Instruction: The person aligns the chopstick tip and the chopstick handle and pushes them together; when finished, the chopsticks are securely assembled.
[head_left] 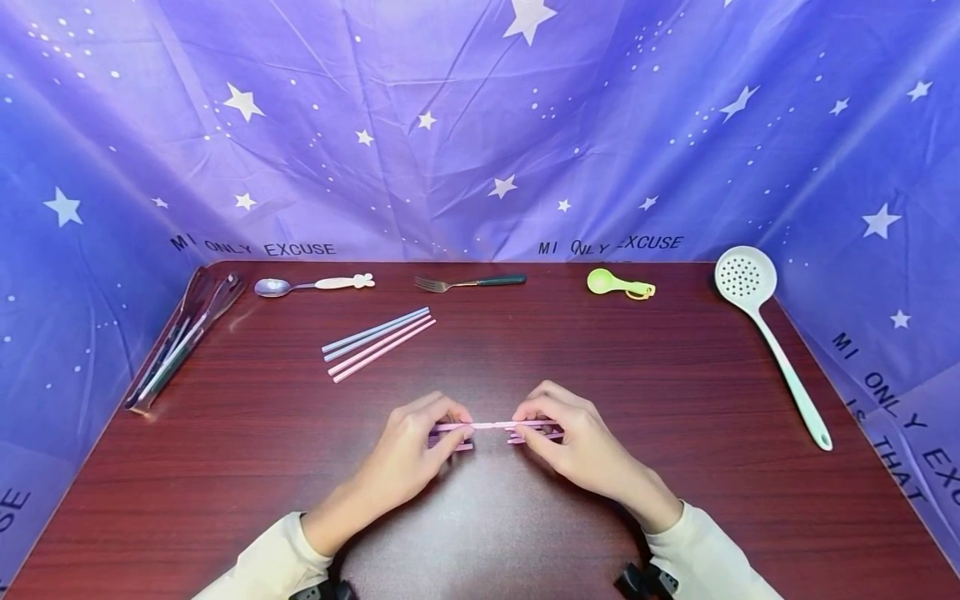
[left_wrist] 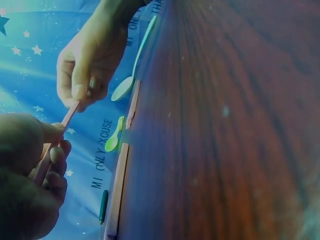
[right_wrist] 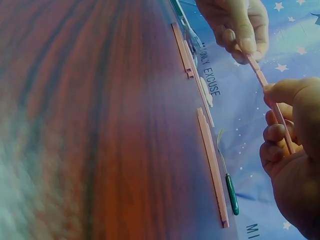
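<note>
Between both hands, low over the near middle of the table, a slim pink stick (head_left: 483, 426) runs level from side to side. My left hand (head_left: 416, 437) pinches its left part between thumb and fingers. The right part is pinched by my right hand (head_left: 572, 433) in the same way. Joint-like steps show along the stick (right_wrist: 259, 75) between the fingertips in the right wrist view. More pink pieces lie on the table beneath the hands, partly hidden by them; one piece (right_wrist: 212, 170) has a narrowed end.
Two blue sticks (head_left: 375, 330) and two pink sticks (head_left: 384, 350) lie beyond the hands. Along the back are a spoon (head_left: 315, 285), a fork (head_left: 471, 283) and a green measuring spoon (head_left: 609, 282). A skimmer (head_left: 783, 346) lies right, a clear holder with utensils (head_left: 183, 342) left.
</note>
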